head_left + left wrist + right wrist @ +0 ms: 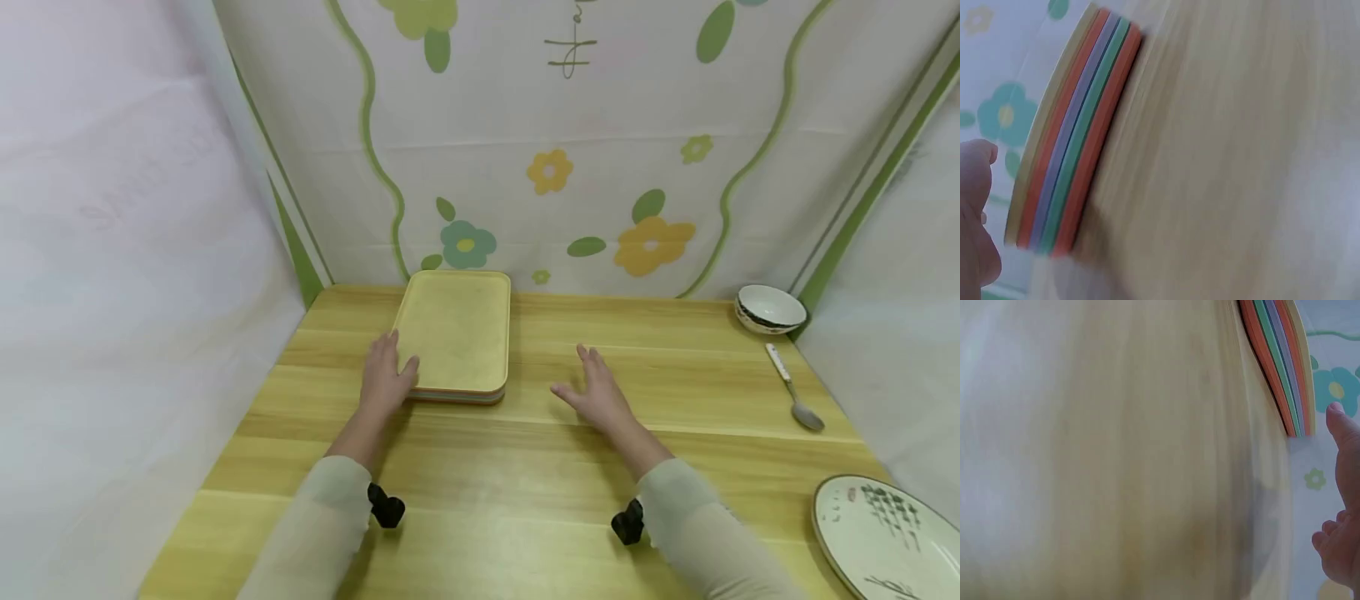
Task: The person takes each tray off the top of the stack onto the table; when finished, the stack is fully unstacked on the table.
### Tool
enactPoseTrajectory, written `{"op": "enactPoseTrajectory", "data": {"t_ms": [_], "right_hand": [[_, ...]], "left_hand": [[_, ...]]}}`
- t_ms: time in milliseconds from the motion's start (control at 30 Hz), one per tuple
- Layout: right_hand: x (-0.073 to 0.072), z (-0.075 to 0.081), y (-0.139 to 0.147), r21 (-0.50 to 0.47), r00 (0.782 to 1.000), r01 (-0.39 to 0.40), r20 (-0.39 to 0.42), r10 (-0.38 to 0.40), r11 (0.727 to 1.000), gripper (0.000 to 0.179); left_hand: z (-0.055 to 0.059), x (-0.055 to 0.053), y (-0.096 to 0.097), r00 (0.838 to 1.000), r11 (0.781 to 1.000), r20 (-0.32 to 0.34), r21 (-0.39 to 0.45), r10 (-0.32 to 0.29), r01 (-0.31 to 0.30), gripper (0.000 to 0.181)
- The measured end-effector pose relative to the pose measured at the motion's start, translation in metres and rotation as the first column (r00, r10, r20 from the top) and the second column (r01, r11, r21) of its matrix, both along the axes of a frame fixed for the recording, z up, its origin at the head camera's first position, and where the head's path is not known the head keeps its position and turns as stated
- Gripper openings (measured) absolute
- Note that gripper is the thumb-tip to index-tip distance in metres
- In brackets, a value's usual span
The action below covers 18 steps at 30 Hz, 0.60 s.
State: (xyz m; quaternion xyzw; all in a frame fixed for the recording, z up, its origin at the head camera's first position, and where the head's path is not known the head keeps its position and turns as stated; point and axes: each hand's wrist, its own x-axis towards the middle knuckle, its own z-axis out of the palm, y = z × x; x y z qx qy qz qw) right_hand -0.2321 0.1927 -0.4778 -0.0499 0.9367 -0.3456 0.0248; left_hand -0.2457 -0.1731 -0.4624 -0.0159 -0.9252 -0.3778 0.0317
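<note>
A stack of several rectangular trays lies at the back of the wooden table, a yellow tray on top. Seen edge-on in the left wrist view, the tray stack shows orange, purple and green layers below the yellow one. My left hand is at the stack's near left corner, fingers extended and thumb overlapping the yellow tray's edge. To the right of the stack, my right hand hovers over the table with fingers spread and nothing in it. The right wrist view has its thumb beside the stack's edge.
A white bowl with a dark patterned outside stands at the back right corner. In front of it lies a spoon with a white handle. A patterned oval plate sits at the front right. Flowered cloth hangs behind the table.
</note>
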Motion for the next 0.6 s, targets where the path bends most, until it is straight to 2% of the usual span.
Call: {"op": "enactPoseTrajectory", "data": {"t_ms": [100,233,400,600], "right_hand": [[0.001,-0.008,-0.012,-0.109,1.000,0.002,0.022,0.000,0.994,0.096],[0.002,-0.015,-0.029,-0.206,0.998,0.009,0.055,0.003,0.978,0.097],[0.001,-0.023,-0.050,-0.292,0.995,0.006,0.094,0.022,0.956,0.098],[0.000,-0.031,-0.069,-0.299,0.992,-0.016,0.111,0.051,0.954,0.100]], "left_hand": [[-0.008,0.006,-0.014,0.998,0.987,0.048,0.153,0.038,-0.045,0.073],[-0.016,0.012,-0.022,0.994,0.958,0.092,0.272,0.066,-0.089,0.072],[-0.021,0.015,-0.026,0.987,0.940,0.130,0.315,0.097,-0.134,0.070],[-0.027,0.012,-0.027,0.982,0.923,0.158,0.353,0.101,-0.151,0.065]]}}
